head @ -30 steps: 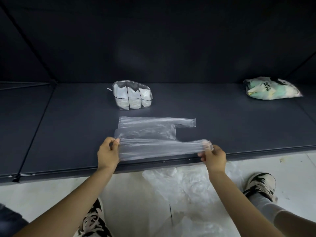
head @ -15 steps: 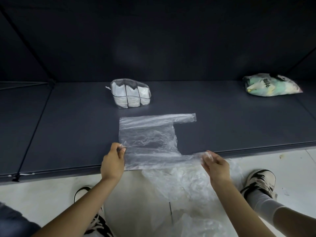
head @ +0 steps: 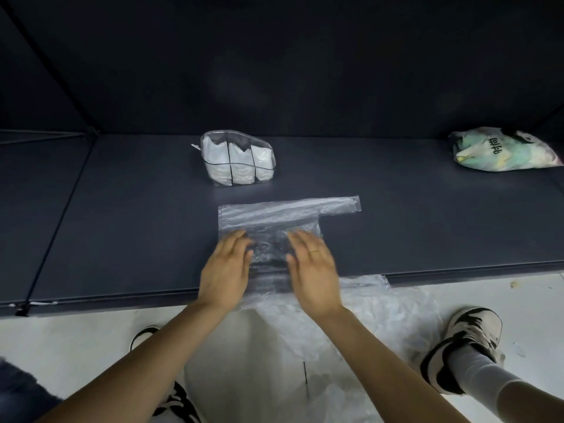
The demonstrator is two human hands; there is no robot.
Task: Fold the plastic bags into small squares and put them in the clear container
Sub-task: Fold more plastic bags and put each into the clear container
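while the container [head: 238, 160] at the back already holds folded bags, we're barely into this bag [head: 274, 221]: it lies flat on the desk [head: 122, 224], unfolded. left hand [head: 225, 270] and right hand [head: 314, 273] press it, fingers straight. more bags [head: 381, 315] wait on the floor.

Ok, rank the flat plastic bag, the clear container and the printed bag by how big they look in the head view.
1. Flat plastic bag, clearly largest.
2. Printed bag and clear container: the printed bag looks somewhat wider, but its right end is cut off, so no firm order.
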